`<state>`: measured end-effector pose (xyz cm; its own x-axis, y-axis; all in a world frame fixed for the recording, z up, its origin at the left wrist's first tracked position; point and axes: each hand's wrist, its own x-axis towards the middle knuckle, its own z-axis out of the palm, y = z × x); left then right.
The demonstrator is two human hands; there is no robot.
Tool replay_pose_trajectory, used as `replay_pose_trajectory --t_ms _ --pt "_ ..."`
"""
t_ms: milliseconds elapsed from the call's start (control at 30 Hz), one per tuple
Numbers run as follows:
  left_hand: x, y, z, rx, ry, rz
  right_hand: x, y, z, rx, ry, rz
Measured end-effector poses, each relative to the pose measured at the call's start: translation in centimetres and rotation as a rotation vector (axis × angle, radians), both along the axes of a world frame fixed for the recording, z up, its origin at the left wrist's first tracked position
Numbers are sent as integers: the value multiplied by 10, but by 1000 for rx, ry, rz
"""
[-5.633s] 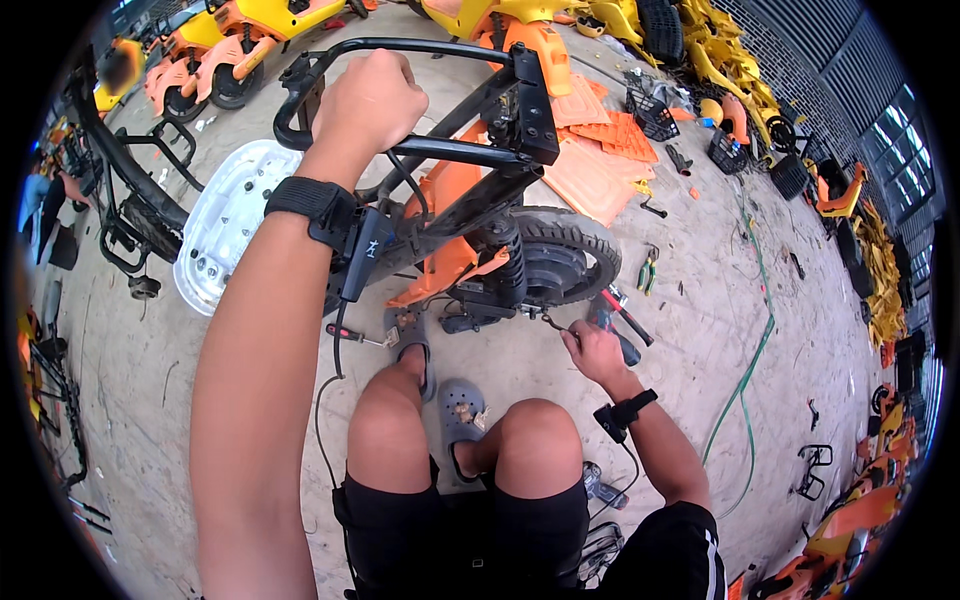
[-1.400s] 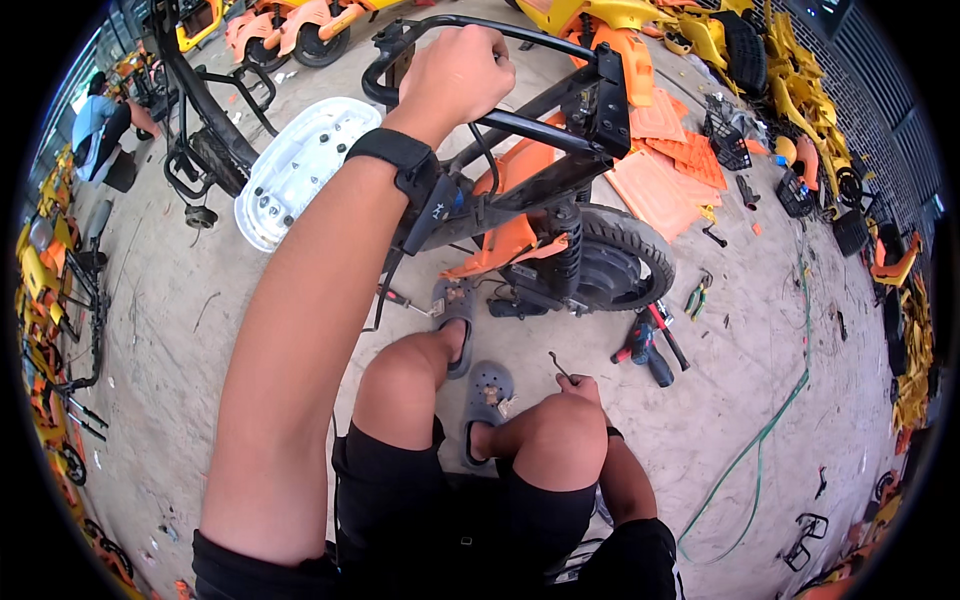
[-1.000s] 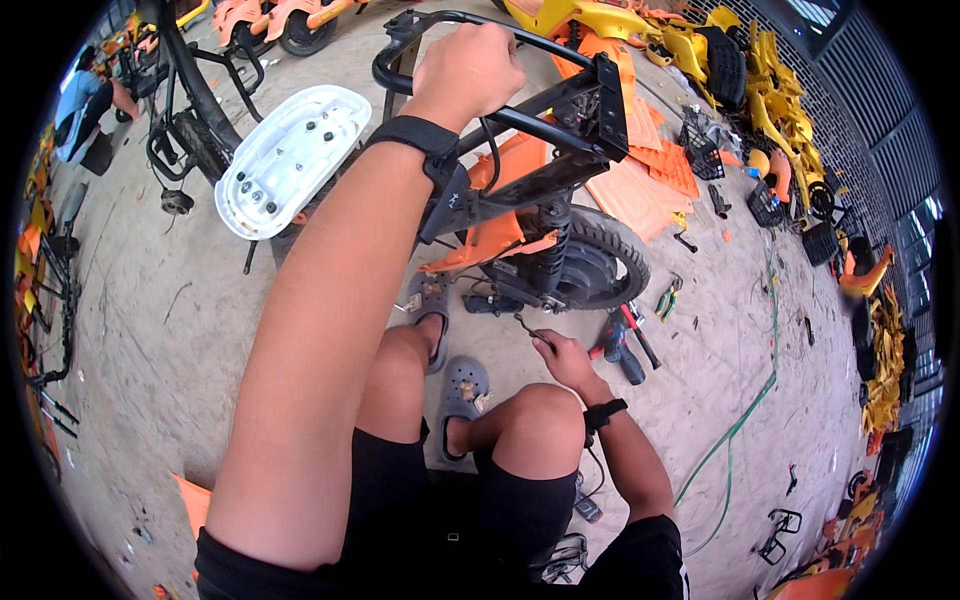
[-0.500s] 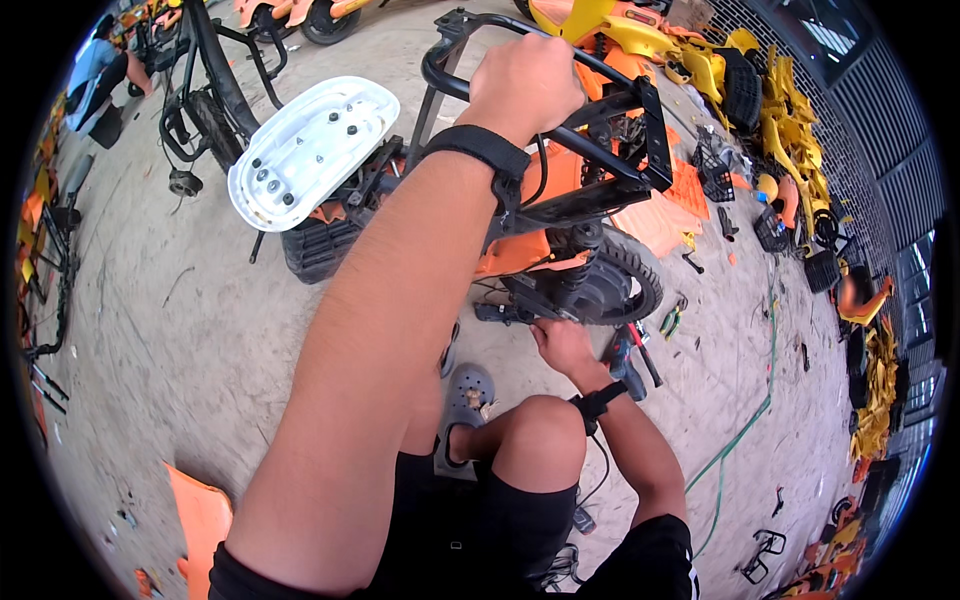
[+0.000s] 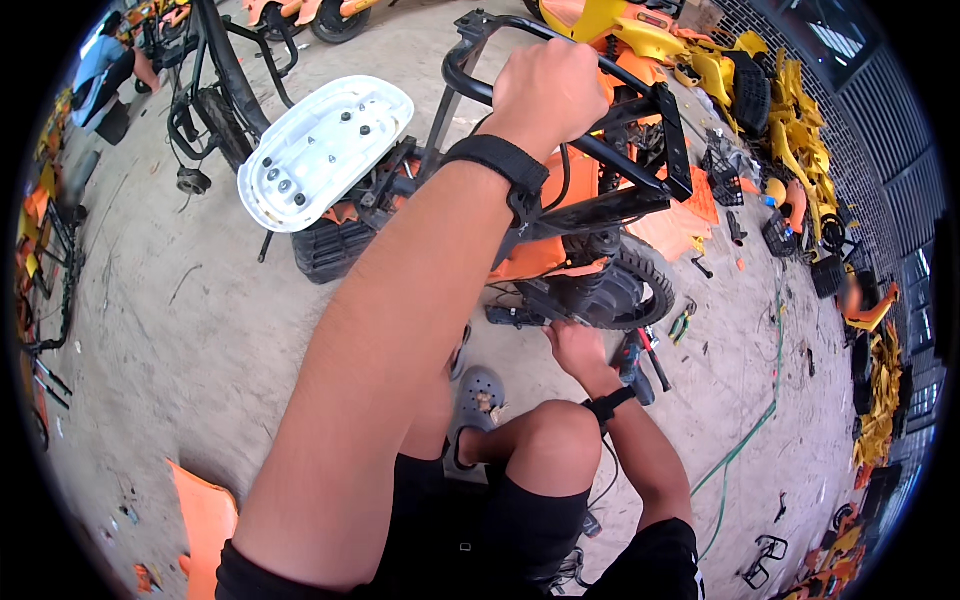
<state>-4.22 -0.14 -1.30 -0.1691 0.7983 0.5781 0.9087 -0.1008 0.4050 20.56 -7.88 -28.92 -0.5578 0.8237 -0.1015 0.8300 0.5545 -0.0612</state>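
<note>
Within the curled left hand [image 5: 552, 92] is the frame [image 5: 617, 160]; just beyond the right hand [image 5: 578, 350], whose hold I cannot tell, is the wheel [image 5: 625, 297]; right of that hand, a drill [image 5: 632, 365].

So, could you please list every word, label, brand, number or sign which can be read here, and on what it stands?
None can be read.
Black frame under the left hand: no lettering visible.
Tyre by the right hand: any marking is too small and dark.
Yellow scooter body at the top: any marking is too small.
</note>
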Motion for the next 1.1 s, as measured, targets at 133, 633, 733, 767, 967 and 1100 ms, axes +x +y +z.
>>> replay_pose_trajectory --t_ms 133,633,733,767,967,1100 --pt "3 -1 3 -75 -14 -16 3 8 5 -48 23 25" --pt "-2 0 19 -362 -11 -74 18 -1 -159 104 688 -78" --pt "3 1 20 -391 -28 -137 12 -6 -173 109 750 -115" --pt "2 1 20 -390 -26 -117 8 -6 -178 112 769 -125" --pt "-2 7 18 -459 -38 -93 -2 -12 -195 22 881 -195" --pt "-2 4 19 -409 -39 -91 -2 -9 -179 68 867 -135"
